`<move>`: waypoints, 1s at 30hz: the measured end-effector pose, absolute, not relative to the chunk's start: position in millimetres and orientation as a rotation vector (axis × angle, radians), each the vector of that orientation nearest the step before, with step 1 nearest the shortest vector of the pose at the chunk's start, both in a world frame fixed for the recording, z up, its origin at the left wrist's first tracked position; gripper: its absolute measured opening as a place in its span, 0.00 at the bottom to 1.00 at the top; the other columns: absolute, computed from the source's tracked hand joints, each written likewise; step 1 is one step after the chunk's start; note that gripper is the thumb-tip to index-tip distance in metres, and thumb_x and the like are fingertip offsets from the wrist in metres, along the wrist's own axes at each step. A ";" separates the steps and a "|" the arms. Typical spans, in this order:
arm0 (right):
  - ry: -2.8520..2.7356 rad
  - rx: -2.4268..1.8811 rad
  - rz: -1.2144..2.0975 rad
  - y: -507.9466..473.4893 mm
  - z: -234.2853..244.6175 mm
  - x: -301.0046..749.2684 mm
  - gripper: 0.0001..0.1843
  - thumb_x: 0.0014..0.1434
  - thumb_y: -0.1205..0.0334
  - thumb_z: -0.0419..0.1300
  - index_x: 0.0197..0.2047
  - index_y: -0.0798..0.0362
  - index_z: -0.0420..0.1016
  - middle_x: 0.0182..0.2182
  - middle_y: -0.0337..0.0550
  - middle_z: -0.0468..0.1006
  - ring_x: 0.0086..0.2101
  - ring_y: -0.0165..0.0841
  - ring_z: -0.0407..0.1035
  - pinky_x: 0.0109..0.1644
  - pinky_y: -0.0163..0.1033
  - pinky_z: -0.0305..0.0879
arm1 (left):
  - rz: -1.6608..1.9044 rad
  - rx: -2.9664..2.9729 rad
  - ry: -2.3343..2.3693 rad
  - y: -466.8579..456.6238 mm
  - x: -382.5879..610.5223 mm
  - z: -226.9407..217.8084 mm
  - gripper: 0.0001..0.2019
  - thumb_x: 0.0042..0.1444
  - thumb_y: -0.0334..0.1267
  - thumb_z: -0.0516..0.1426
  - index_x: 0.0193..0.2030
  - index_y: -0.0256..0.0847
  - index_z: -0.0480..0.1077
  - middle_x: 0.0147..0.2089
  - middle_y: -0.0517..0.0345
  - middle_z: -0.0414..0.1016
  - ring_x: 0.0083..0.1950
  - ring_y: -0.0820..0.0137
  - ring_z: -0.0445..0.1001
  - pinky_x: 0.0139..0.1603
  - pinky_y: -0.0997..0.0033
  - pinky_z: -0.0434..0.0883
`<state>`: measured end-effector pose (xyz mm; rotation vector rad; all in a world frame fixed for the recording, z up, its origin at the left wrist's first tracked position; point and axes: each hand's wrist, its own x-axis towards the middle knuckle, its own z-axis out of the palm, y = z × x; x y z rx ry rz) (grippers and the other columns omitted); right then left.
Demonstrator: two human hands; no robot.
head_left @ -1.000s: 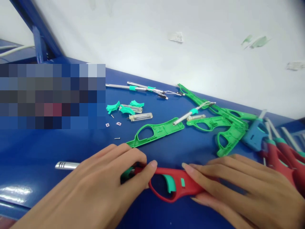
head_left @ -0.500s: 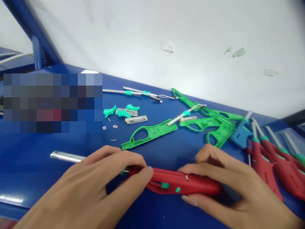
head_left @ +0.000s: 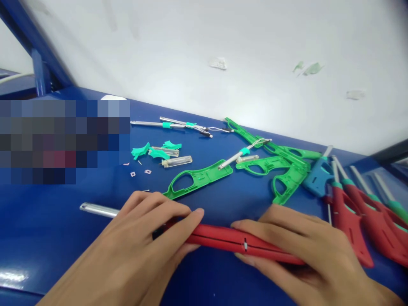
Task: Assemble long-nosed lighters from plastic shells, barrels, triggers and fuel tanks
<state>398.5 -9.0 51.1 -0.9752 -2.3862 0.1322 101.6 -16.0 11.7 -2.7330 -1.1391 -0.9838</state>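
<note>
A red utility lighter with a silver barrel lies sideways between my hands, its long seam turned up toward me and gaping slightly. My left hand grips it near the barrel end and covers the trigger area. The silver barrel sticks out past those fingers to the left. My right hand pinches the handle end between thumb and fingers. A small pale piece shows in the seam. Just beyond lies a green lighter shell half, with a white-and-silver barrel with wires resting on its end.
Further back on the blue table are silver barrels, clear fuel tanks, teal scraps and more green shells. A blue lighter, a screwdriver and several red lighters lie at the right. A white wall stands behind.
The red lighter has been rolled in my hands, so its seam now faces me and its green trigger no longer shows. The view has shifted slightly.
</note>
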 end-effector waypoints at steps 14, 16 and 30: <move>-2.492 -0.923 0.028 -10.3 46.5 403.0 0.23 0.89 0.52 0.54 0.55 0.57 0.87 0.33 0.42 0.90 0.27 0.32 0.85 0.31 0.37 0.82 | -1.126 -2.807 -1.181 -14.4 110.3 11.7 0.23 0.72 0.19 0.54 0.59 0.54 0.76 0.47 0.76 0.88 0.44 0.72 0.82 0.57 0.61 0.67; -2.512 -0.922 0.028 -11.9 46.3 403.2 0.23 0.89 0.53 0.53 0.56 0.57 0.87 0.34 0.44 0.91 0.29 0.35 0.87 0.31 0.39 0.82 | -1.118 -2.783 -1.198 -15.8 108.7 10.1 0.22 0.74 0.20 0.55 0.59 0.55 0.77 0.47 0.78 0.89 0.43 0.72 0.83 0.55 0.59 0.67; -2.220 -1.253 -0.076 -21.2 42.3 404.0 0.30 0.82 0.29 0.57 0.53 0.41 0.93 0.41 0.41 0.96 0.36 0.37 0.93 0.35 0.31 0.87 | -1.102 -2.574 -1.142 -18.6 107.3 6.4 0.24 0.75 0.22 0.53 0.63 0.56 0.79 0.57 0.67 0.90 0.54 0.60 0.78 0.59 0.51 0.64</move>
